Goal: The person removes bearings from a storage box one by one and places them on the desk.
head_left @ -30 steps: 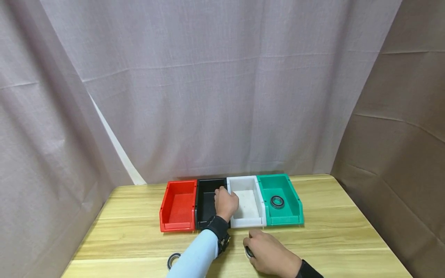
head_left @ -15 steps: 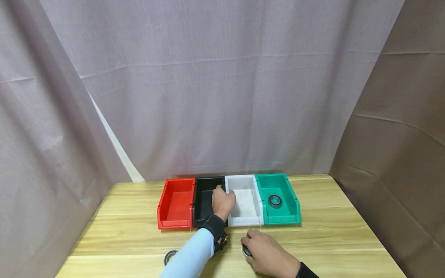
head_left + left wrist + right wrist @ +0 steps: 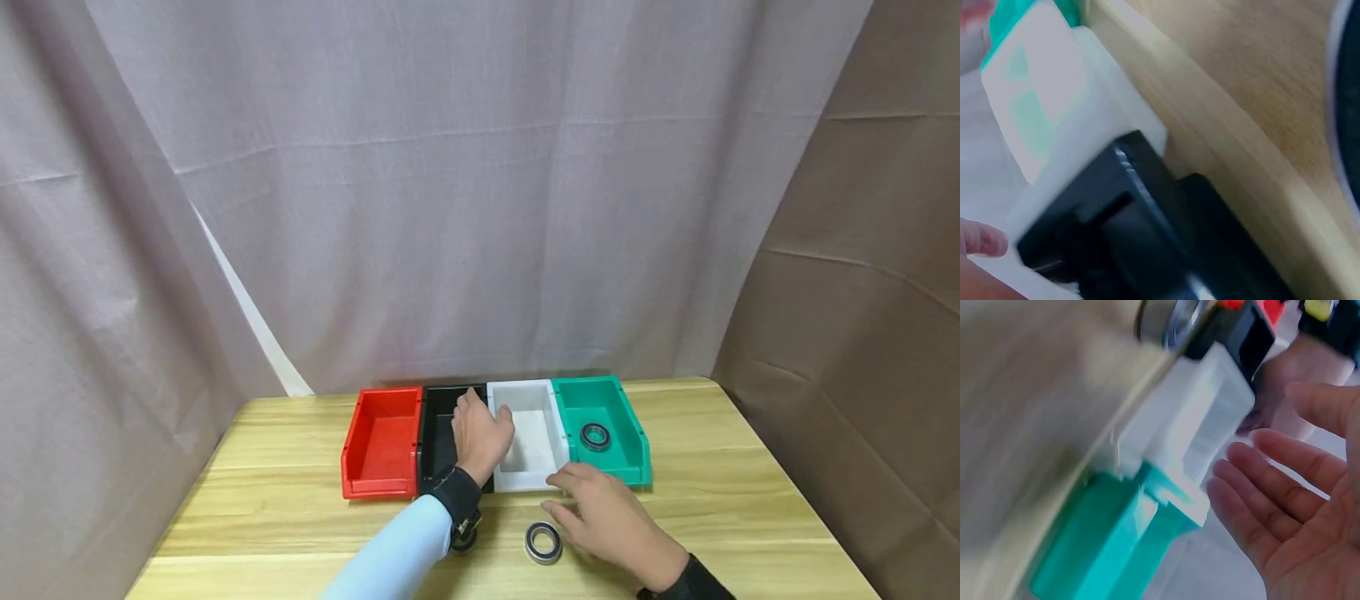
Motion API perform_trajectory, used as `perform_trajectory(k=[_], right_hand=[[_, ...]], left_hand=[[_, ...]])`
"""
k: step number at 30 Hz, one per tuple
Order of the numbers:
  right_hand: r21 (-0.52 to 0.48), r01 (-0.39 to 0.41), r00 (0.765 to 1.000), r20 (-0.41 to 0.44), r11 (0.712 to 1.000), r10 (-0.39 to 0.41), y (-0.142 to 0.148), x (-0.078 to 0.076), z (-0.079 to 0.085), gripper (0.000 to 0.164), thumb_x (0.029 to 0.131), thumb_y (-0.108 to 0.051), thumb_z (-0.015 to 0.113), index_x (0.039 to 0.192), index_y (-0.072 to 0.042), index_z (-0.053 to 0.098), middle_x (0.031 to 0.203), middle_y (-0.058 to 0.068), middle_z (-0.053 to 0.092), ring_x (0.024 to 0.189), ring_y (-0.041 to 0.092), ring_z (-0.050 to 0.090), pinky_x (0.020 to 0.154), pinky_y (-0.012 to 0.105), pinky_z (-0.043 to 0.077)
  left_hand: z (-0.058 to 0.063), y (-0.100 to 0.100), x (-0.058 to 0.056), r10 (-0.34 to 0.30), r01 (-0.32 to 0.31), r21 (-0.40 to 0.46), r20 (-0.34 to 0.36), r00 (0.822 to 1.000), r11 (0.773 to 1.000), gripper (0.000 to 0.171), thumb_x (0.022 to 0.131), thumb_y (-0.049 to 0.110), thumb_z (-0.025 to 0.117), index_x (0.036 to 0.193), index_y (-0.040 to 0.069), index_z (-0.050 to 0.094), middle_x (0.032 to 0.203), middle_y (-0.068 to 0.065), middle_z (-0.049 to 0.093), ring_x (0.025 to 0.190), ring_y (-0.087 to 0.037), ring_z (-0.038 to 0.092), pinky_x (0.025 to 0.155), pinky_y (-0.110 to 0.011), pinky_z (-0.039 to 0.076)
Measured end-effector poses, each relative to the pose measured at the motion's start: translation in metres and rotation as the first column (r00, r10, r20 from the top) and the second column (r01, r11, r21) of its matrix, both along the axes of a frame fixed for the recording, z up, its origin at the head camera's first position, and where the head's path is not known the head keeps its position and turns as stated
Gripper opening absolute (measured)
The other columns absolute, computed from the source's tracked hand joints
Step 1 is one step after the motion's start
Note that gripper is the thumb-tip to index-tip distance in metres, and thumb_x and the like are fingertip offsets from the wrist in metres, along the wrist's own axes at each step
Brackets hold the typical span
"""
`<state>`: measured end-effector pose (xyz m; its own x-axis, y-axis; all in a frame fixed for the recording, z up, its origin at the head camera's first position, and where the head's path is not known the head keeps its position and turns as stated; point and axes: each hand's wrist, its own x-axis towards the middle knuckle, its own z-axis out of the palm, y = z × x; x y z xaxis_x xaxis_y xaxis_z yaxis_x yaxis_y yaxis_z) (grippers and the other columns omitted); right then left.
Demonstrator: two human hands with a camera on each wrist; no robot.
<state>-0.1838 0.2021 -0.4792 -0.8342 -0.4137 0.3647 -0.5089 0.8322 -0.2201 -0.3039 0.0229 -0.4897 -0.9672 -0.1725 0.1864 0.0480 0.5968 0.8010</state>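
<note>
My left hand [image 3: 482,433] reaches over the border of the black bin [image 3: 438,442] and the white bin [image 3: 528,479], its thumb apart from the fingers. No object shows in it, though its fingertips are partly hidden. Stretched out in front of the white and green bins, my right hand [image 3: 603,517] holds nothing; its spread fingers also show in the right wrist view. A ball bearing [image 3: 543,542] lies flat on the table just left of that hand. Another bearing [image 3: 596,437] rests inside the green bin [image 3: 633,477].
Leftmost in the row of bins stands a red bin [image 3: 381,487]. Beneath my left wrist a dark curved edge [image 3: 464,543] shows, mostly hidden. Behind the wooden table [image 3: 247,500] hangs a grey curtain [image 3: 450,208].
My right hand has let go of the bearing and moved up and right, fingers spread. My left fingers have straightened over the black bin. The left sleeve now covers where another bearing was visible.
</note>
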Motion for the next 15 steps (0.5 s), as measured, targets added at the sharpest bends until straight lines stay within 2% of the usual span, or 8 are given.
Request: perform_trajectory(k=[6,10,15], right_hand=[[-0.099,0.06,0.998,-0.022,0.993,-0.063,0.015,-0.01,0.008,0.026,0.094,-0.03,0.081,0.113,-0.012,0.08,0.112,-0.002,0.079,0.113,0.023,0.074,0.097,0.046,0.061],[-0.126,0.075,0.994,-0.072,0.989,-0.085,0.022,-0.015,0.008,0.028,0.093,-0.028,0.083,0.114,-0.01,0.08,0.112,0.0,0.078,0.113,0.024,0.073,0.098,0.047,0.06],[-0.154,0.093,0.992,-0.065,0.984,-0.104,0.029,-0.018,0.007,0.03,0.094,-0.025,0.081,0.118,-0.007,0.079,0.117,0.005,0.077,0.116,0.027,0.071,0.099,0.05,0.06]], left_hand=[[0.013,-0.005,0.028,-0.106,0.103,-0.043,-0.077,0.991,0.994,0.073,0.098,0.026,0.069,0.153,-0.014,0.043,0.15,-0.03,0.056,0.14,-0.045,0.055,0.119,-0.06,0.042],[0.022,-0.009,0.047,-0.137,0.135,-0.03,-0.072,0.988,0.99,0.069,0.097,0.027,0.07,0.15,-0.012,0.048,0.141,-0.026,0.061,0.132,-0.042,0.059,0.113,-0.06,0.047],[0.029,-0.016,0.069,-0.165,0.165,-0.004,-0.051,0.985,0.986,0.067,0.097,0.028,0.072,0.149,-0.01,0.051,0.138,-0.024,0.063,0.128,-0.039,0.061,0.11,-0.059,0.049]])
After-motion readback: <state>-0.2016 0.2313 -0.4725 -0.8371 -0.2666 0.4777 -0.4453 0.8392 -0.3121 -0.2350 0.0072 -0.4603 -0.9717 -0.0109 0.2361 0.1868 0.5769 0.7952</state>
